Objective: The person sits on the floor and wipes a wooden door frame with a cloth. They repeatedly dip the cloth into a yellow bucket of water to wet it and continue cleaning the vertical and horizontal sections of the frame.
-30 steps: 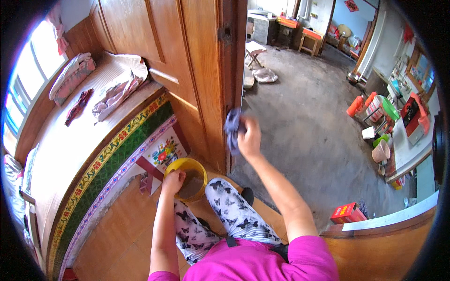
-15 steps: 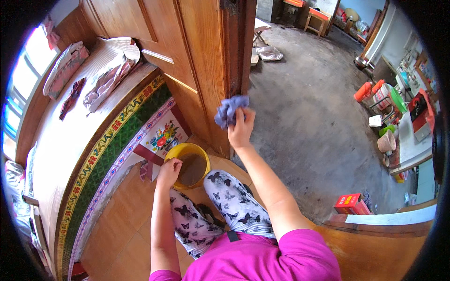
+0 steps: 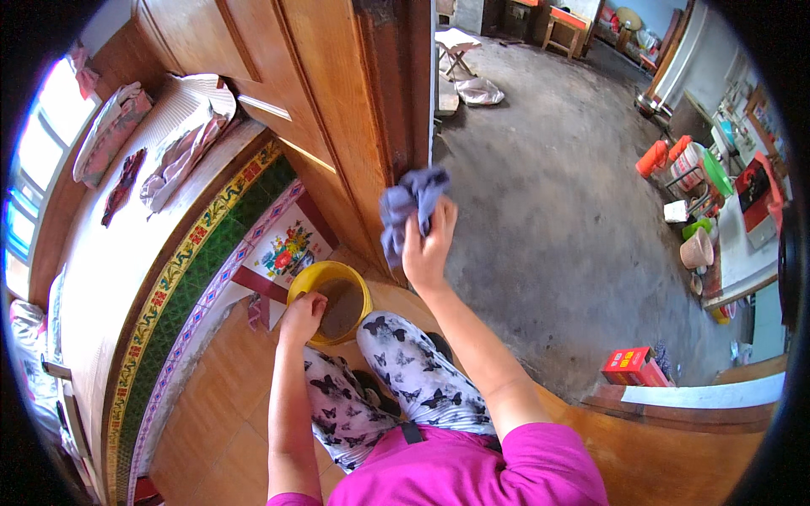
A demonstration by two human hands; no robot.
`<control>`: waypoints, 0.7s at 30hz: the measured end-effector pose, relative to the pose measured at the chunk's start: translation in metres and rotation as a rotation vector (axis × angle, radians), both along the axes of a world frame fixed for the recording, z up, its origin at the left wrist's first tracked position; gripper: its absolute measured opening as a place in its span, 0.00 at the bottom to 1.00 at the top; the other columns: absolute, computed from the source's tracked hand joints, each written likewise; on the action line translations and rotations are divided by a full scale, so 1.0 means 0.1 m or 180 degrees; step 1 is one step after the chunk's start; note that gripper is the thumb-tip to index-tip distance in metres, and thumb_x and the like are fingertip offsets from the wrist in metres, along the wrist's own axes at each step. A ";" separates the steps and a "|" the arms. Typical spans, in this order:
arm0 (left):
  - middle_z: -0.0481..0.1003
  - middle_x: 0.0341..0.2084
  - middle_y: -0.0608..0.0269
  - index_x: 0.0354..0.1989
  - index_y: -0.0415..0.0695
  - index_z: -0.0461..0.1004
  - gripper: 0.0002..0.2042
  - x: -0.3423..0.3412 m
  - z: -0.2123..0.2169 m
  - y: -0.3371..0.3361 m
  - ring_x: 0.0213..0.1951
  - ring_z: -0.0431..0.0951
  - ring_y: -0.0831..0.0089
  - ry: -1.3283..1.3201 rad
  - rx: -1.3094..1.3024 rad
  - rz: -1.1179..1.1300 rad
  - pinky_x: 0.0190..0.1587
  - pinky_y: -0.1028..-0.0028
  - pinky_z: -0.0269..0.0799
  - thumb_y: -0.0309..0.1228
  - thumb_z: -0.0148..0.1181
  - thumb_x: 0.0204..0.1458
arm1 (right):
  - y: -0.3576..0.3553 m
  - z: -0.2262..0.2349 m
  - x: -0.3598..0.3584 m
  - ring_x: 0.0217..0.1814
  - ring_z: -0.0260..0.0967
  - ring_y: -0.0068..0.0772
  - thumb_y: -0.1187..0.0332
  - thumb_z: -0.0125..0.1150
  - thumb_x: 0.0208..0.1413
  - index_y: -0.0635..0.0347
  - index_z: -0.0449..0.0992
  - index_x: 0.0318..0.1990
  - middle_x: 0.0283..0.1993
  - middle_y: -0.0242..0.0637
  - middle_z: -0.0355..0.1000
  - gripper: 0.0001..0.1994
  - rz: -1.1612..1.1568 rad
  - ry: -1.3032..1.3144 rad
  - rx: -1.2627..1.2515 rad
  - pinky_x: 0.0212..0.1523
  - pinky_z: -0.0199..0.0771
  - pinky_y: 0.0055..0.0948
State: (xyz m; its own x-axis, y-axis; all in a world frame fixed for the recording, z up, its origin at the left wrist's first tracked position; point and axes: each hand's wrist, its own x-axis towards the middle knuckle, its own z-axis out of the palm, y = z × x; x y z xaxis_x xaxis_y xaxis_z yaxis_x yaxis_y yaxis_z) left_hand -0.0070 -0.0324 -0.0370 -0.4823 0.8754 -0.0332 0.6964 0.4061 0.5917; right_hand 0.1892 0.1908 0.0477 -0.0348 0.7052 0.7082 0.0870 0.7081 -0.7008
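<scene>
My right hand [image 3: 429, 244] grips a crumpled blue-grey cloth [image 3: 405, 207] and presses it against the edge of a brown wooden door [image 3: 337, 110]. My left hand [image 3: 302, 316] holds the rim of a yellow bucket [image 3: 329, 282] with murky brown water inside, standing on the tiled floor by my knees. My legs in black-and-white butterfly-print trousers [image 3: 396, 379] are bent below the bucket.
A raised platform with a green and yellow patterned border [image 3: 194, 270] runs along the left, with folded bedding [image 3: 181, 148] on top. Beyond the doorway lies a grey concrete floor [image 3: 548, 211] with a red box [image 3: 629, 364], orange containers [image 3: 658, 156] and a small stool [image 3: 456, 42].
My right hand with the cloth has risen up the door edge. My left hand has stayed on the bucket rim. The view has tilted closer to the door.
</scene>
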 end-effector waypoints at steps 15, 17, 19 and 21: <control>0.79 0.36 0.49 0.43 0.44 0.77 0.08 0.00 0.01 -0.07 0.37 0.80 0.51 0.0108 -0.0078 -0.0037 0.40 0.58 0.76 0.31 0.60 0.59 | -0.12 -2.10 0.05 0.57 0.65 0.67 0.78 0.57 0.49 0.66 0.68 0.52 0.54 0.60 0.68 0.20 -0.0102 -0.1549 -0.1771 0.58 0.67 0.52; 0.79 0.36 0.49 0.43 0.44 0.77 0.08 0.02 -0.01 0.00 0.37 0.80 0.51 0.0109 0.0051 -0.0135 0.40 0.58 0.76 0.31 0.60 0.59 | 0.01 -2.37 0.27 0.55 0.67 0.66 0.74 0.56 0.55 0.67 0.70 0.50 0.54 0.60 0.70 0.15 -0.0149 -0.1602 -0.2097 0.57 0.68 0.51; 0.79 0.35 0.49 0.44 0.44 0.77 0.07 0.01 -0.05 -0.01 0.37 0.80 0.51 0.0031 0.0116 -0.0098 0.40 0.58 0.76 0.31 0.60 0.59 | 0.09 -2.21 0.35 0.55 0.69 0.61 0.72 0.56 0.60 0.67 0.72 0.49 0.50 0.57 0.73 0.12 -0.0448 -0.1178 -0.2504 0.58 0.68 0.46; 0.79 0.36 0.49 0.44 0.43 0.77 0.08 0.00 -0.01 0.05 0.37 0.80 0.50 0.0141 0.0019 -0.0146 0.40 0.58 0.76 0.31 0.59 0.60 | 0.34 -1.86 0.35 0.53 0.71 0.53 0.69 0.58 0.62 0.66 0.71 0.52 0.49 0.52 0.74 0.14 -0.0533 -0.0234 -0.1677 0.57 0.66 0.41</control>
